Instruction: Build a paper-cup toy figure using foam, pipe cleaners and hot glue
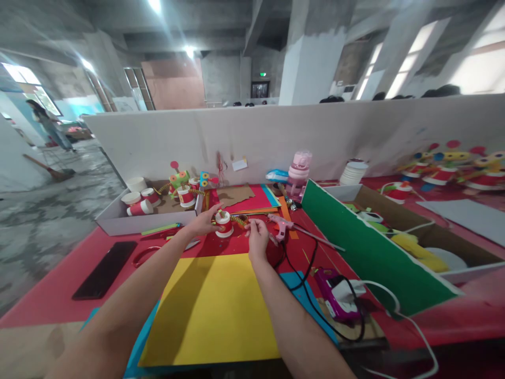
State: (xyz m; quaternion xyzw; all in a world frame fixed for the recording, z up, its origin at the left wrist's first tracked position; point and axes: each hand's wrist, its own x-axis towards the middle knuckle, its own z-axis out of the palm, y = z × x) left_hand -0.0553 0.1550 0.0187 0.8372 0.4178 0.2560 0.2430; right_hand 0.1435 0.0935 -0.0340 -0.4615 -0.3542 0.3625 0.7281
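Observation:
A small red and white paper cup (pixel 223 225) stands upside down on the red table, behind the yellow sheet (pixel 216 308). My left hand (pixel 205 222) holds the cup from its left side, fingers on its rim and top. From the cup's right side a yellow-green folded strip (pixel 237 221) stretches to my right hand (pixel 258 234), whose fingers are pinched at the strip's outer end. The pink glue gun (pixel 281 226) lies just right of my right hand, its cord running toward the front.
A white box (pixel 145 225) with cups and paper figures is at left, beside a black phone (pixel 104 269). At right stand a green-sided box (pixel 355 252) and a purple power strip (pixel 339 297). A pink bottle (pixel 299 171) stands behind. A person is far left.

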